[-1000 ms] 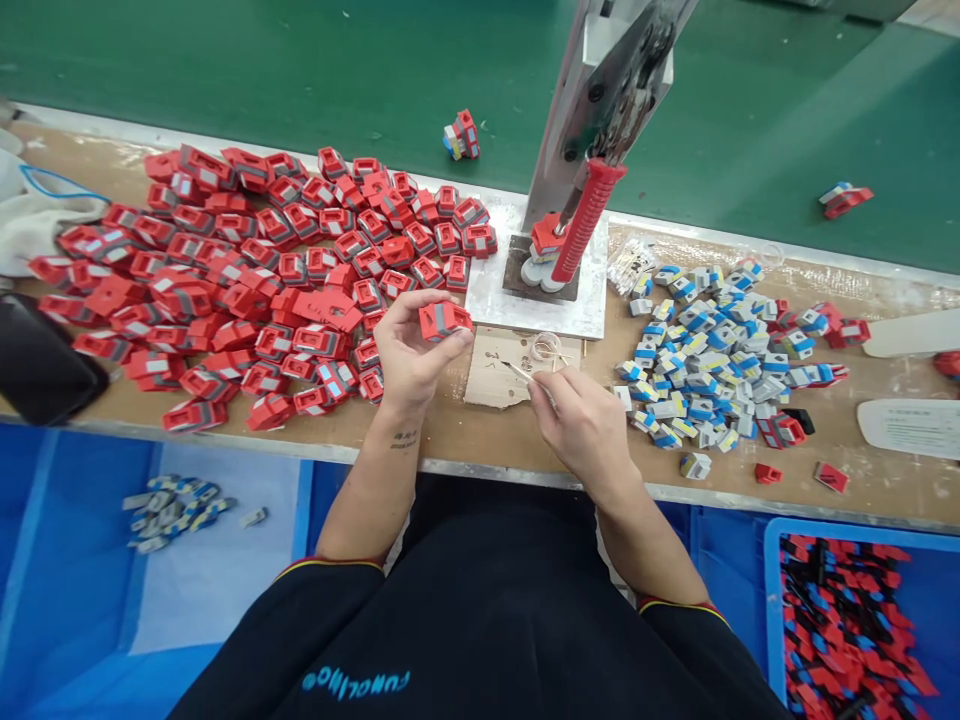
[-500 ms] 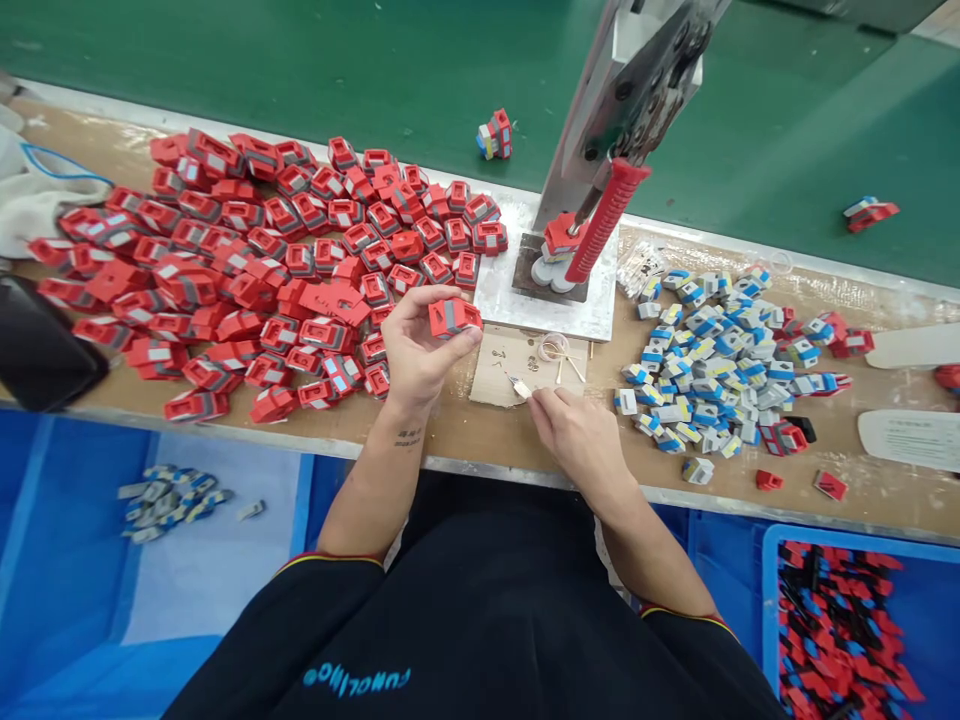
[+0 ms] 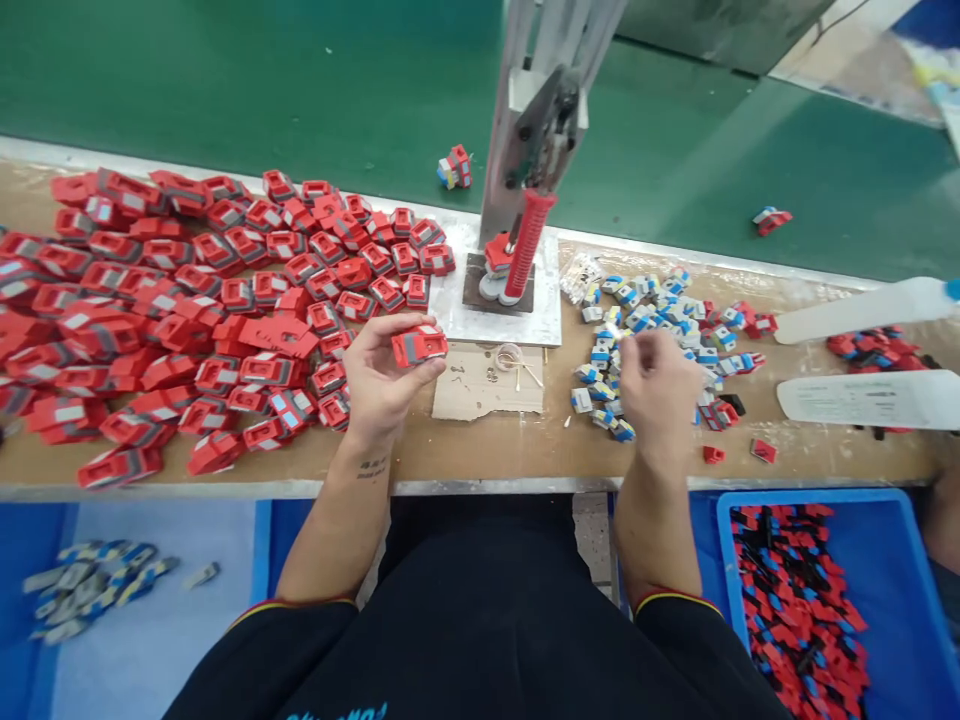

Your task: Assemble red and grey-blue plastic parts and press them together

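Red plastic housing point(image 3: 418, 346) pinched in left hand point(image 3: 382, 375), just left of the cardboard scrap point(image 3: 487, 383). Right hand point(image 3: 658, 382) over the grey-blue parts pile point(image 3: 660, 335), fingers curled on sth small & pale, can't tell what. Loose pinch w/ eyes off it, housing could drop.

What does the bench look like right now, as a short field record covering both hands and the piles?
left hand: holds a red plastic housing with grey insert above the bench
right hand: over the pile of small grey-and-blue plastic parts, fingers closed; what they pinch is blurred
left pile: red housings
centre: red-handled lever press; brown cardboard scrap
lower right: blue plastic bin of red and black pieces
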`<state>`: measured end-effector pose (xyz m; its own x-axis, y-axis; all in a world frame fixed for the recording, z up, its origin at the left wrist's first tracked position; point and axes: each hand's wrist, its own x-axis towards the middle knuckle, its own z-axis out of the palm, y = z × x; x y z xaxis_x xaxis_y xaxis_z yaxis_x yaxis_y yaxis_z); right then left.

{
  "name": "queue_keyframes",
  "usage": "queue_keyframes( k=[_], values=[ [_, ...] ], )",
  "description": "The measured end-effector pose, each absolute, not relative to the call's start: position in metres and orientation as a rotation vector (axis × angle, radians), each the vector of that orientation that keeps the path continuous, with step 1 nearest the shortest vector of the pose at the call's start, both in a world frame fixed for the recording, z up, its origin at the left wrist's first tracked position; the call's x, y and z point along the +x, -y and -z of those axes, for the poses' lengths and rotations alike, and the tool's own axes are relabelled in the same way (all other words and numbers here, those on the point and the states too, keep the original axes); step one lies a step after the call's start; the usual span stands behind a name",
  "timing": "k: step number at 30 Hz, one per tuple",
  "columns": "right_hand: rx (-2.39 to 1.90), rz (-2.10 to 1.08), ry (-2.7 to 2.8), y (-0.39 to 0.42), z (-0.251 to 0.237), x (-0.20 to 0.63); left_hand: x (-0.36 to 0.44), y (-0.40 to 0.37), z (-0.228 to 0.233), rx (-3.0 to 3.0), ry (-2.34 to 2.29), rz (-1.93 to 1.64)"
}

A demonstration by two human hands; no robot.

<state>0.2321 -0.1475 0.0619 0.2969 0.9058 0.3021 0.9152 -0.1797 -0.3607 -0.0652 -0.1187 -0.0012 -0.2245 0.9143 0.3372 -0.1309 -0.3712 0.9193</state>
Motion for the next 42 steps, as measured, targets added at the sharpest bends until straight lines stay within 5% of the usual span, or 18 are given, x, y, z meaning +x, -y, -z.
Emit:
queue_keyframes(
  k=[12, 42],
  values=[
    [-2.305, -0.211, 1.986, 0.096, -0.053, 0.208, -0.066, 0.119, 0.002, 1.207, -1.017, -1.602],
    [-2.341, -0.076, 2.435, 0.115, -0.039, 0.213, -0.068, 0.123, -0.004, 1.249, -1.074, -1.579]
  ],
)
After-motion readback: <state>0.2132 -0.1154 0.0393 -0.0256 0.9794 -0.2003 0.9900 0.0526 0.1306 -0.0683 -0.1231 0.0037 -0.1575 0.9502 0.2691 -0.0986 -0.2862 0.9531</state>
